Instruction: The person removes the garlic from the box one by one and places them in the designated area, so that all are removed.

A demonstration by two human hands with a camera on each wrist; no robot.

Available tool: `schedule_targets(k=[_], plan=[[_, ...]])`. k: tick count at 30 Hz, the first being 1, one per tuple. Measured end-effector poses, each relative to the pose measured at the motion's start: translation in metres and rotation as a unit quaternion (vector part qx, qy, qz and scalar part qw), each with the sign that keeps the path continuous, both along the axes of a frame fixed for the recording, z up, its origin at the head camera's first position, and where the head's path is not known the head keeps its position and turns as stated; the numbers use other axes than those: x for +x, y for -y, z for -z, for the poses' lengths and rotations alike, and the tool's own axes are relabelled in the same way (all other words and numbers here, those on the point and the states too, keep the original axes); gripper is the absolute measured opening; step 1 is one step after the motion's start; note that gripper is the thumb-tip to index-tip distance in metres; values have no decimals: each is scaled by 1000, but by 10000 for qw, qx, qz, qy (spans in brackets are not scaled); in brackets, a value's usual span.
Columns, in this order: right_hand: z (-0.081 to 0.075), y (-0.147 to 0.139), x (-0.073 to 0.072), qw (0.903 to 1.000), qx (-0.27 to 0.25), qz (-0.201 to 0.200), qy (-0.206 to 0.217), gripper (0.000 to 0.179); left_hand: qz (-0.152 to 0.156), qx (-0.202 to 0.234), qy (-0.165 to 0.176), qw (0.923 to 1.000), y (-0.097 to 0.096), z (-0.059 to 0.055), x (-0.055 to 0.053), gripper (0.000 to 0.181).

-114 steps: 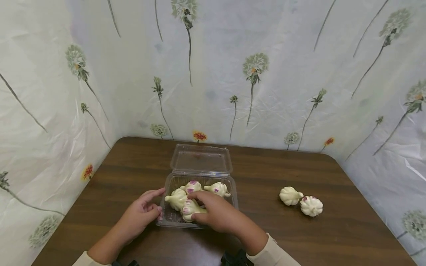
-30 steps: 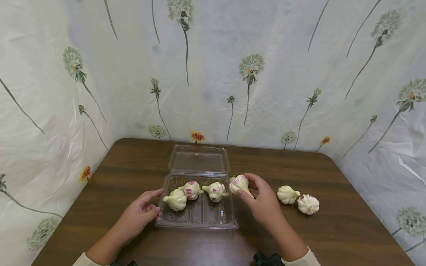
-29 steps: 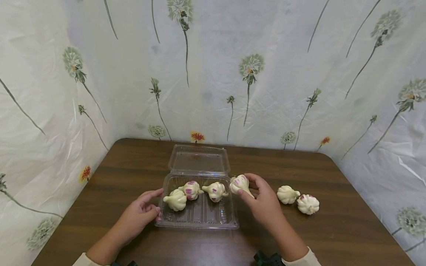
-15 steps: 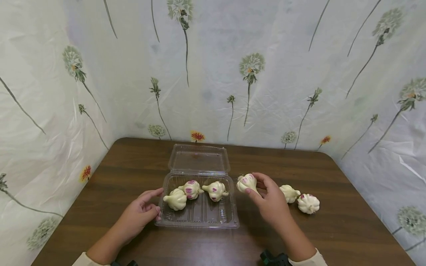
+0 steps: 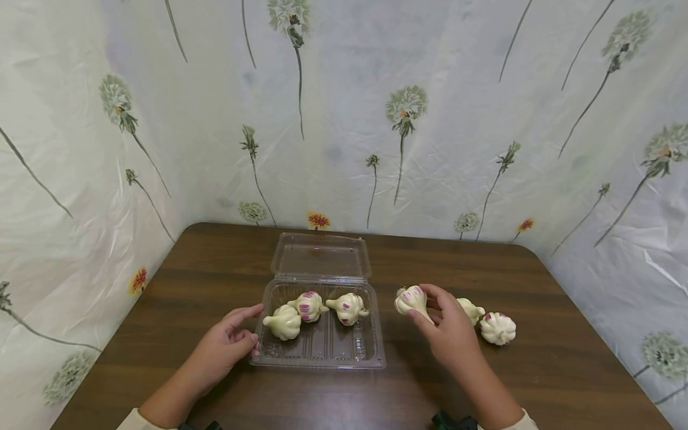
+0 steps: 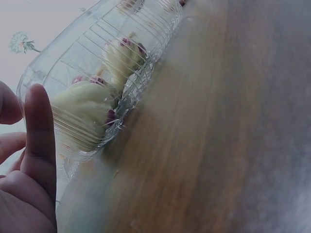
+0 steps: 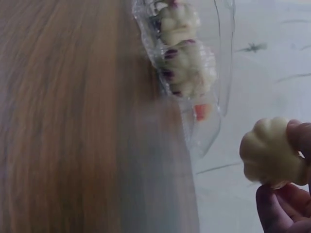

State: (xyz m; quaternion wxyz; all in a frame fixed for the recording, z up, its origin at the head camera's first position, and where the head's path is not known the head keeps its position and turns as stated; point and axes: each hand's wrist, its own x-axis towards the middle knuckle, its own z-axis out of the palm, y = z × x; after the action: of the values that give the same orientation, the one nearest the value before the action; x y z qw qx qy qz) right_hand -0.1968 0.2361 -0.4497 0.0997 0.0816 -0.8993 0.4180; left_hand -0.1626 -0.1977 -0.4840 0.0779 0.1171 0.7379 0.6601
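Observation:
My right hand pinches a garlic bulb by its neck, thumb on the near side and fingers on the far side. This bulb is held right of the clear plastic clamshell container, its rounded end facing left. At the container's left wall is my left hand, holding the rim with thumb and fingertips. Inside lie a plain cream garlic bulb, a purple-streaked bulb and another purple-marked bulb. In the left wrist view, bulbs show through the ribbed wall.
Past my right hand, one garlic bulb, partly hidden by it, and a purple-tinged bulb lie on the dark wooden table. The raised lid leans back behind the container. A flower-printed sheet encloses the table's back and sides.
My right hand has lifted a purple-streaked garlic bulb from the container's front and carried it rightward over the table, dipping slightly in the last half second. My left hand stays at the rim.

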Motion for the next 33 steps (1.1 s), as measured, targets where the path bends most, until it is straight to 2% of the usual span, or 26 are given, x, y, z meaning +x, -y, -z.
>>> schedule_targets(k=[15,27,33], plan=[[-3,-22,8,9985,195,434,-268,62,80,116,-78,9999,0,1,1,59],[-5,-38,15,9941,302,837,-619,60,86,197,-98,9997,0,1,2,60],[-6,-49,16,9915,463,1034,-636,61,106,183,-101,9997,1,1,2,59]])
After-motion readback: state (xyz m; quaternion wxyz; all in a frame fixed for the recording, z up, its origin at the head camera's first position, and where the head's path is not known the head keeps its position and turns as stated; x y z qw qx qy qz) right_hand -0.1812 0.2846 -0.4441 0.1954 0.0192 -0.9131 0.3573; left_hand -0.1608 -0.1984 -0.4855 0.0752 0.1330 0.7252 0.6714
